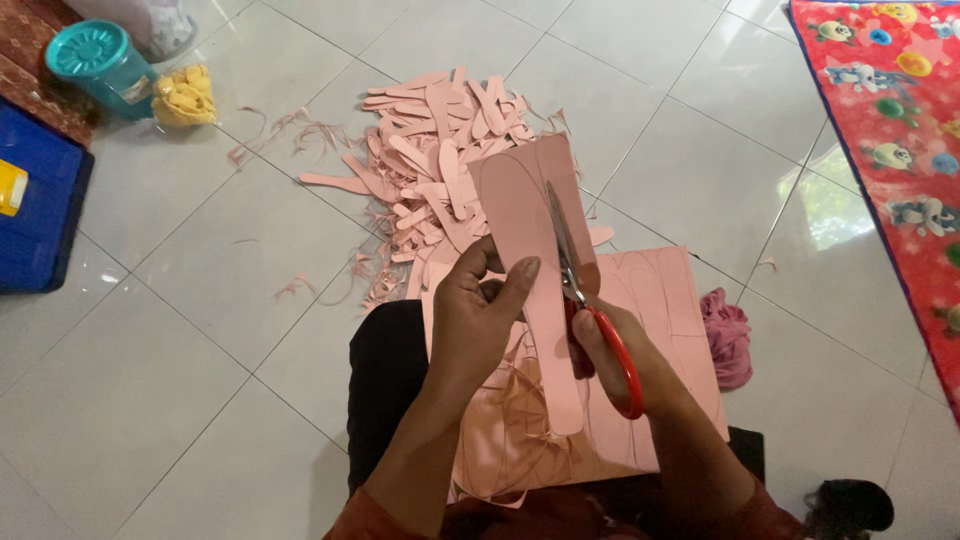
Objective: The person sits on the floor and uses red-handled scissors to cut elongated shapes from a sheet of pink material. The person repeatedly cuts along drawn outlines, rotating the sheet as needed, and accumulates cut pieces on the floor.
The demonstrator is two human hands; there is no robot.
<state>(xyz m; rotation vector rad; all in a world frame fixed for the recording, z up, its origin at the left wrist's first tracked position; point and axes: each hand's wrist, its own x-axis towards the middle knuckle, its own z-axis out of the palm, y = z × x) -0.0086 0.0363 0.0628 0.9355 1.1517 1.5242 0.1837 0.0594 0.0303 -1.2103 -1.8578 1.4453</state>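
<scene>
My left hand pinches a pink foam sheet piece with a traced sole outline, holding it upright over my lap. My right hand grips red-handled scissors, whose blades run up into the piece along the drawn line. A larger pink sheet with traced outlines lies on my lap beneath both hands. Thin pink offcuts hang under my left wrist.
A heap of cut pink sole shapes and trimmings lies on the white tiled floor ahead. A teal jar, yellow pieces in a bag and a blue box sit at left. A red patterned mat is at right, a pink cloth beside my lap.
</scene>
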